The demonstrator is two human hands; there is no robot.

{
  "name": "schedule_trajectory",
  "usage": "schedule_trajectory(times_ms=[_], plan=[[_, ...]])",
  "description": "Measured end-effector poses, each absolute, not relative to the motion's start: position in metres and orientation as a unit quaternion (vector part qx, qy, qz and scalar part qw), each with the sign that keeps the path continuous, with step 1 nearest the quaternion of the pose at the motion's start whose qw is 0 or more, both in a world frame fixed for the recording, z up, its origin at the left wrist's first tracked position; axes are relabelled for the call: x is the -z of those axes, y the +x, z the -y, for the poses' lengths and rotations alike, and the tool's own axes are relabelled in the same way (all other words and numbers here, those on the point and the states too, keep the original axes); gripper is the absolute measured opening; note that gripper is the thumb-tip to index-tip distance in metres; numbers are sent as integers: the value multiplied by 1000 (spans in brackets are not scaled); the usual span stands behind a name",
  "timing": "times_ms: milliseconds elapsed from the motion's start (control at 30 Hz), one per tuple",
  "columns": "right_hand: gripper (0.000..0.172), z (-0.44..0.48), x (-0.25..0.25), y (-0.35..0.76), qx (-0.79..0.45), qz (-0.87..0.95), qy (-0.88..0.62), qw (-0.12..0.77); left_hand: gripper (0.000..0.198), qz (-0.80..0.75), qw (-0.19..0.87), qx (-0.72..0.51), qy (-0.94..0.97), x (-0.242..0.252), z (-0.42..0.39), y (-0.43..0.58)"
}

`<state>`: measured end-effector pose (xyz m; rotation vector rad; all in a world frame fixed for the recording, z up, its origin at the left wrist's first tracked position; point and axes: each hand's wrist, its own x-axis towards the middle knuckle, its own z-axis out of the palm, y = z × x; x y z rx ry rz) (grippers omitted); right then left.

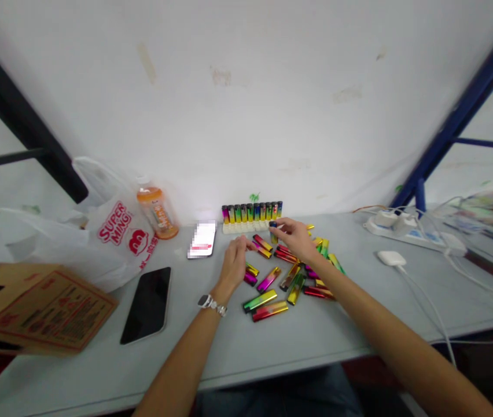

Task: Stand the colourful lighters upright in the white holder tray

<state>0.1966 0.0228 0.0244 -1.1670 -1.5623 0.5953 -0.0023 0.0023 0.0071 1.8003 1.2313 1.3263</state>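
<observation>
Several lighters with shiny coloured bodies stand upright in a row in a white rack (246, 227) against the wall. My right hand (296, 237) pinches a dark-topped lighter (273, 231) just in front of the rack's right end. My left hand (235, 260), with a watch on the wrist, is in front of the rack's left part. Its fingers are drawn together, and whatever may be between them is hidden. A purple-and-yellow lighter (262, 249) lies right beside its fingertips. More loose lighters lie about the desk below and between both hands, among them a green-and-yellow lighter (260, 301) and a red-and-gold lighter (269, 311).
To the left are a lit phone (203, 239), a dark phone (146, 305), an orange drink bottle (158, 211), a white plastic bag (116, 243) and a cardboard box (47, 313). On the right lie a power strip (415, 234) and a white charger (391, 259) with trailing cables.
</observation>
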Motion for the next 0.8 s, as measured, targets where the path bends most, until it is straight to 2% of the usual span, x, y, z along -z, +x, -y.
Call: schedule_trajectory(times_ms=[100, 367, 800], plan=[[34, -48, -26, 225, -227, 666, -497, 507, 53, -458, 285, -495, 681, -6, -4, -2], [15, -107, -26, 260, -184, 678, -521, 484, 52, -464, 283, -477, 690, -4, -4, 0], [20, -129, -18, 253, -178, 691, -532, 456, 55, -477, 285, -466, 688, -5, -3, 2]])
